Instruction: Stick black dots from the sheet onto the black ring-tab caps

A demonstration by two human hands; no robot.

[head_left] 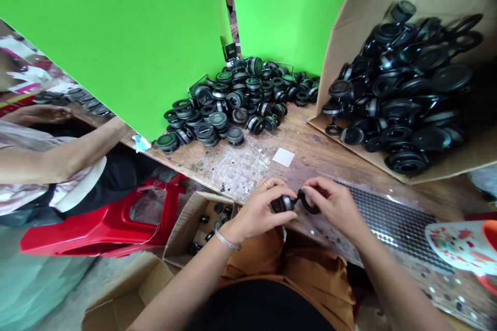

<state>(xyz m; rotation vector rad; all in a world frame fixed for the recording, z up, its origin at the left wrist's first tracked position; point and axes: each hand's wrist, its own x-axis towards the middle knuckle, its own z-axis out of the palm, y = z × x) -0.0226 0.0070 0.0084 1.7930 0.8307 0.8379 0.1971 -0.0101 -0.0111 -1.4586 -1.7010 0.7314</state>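
Note:
Over the table's near edge, my left hand is closed around a black round part with a silvery band. A black ring stands out from this part on its right side, and my right hand pinches that ring between thumb and fingers. The two pieces appear joined by a short dark link, though the fingers partly hide it. Just beyond my hands, a small white square lies flat on the wooden table. A heap of similar black round parts sits farther back.
A tilted cardboard box full of black ringed parts stands at right. Near it are a dotted black sheet and a patterned mug. Green panels rise behind. Below left are cardboard boxes, a red stool and another person's arm.

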